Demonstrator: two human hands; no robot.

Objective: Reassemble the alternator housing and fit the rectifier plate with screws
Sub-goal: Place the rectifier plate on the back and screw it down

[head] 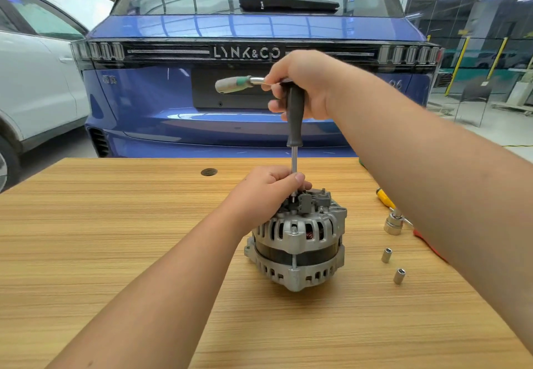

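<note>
While the right hand (302, 86) grips the nut driver (294, 120) upright,
left hand (268, 192), at six o'clock, pinches its shaft onto the alternator (297, 241).

Place: vehicle workshop.
Vehicles: blue car (253, 86) parked tail-on, white car (34, 80) beside it.
Floor: pale and smooth, yellow posts (458, 62) at right.
Bench: wooden table (115, 239) carrying loose sockets (386, 254) and an alternator (297, 241).
</note>
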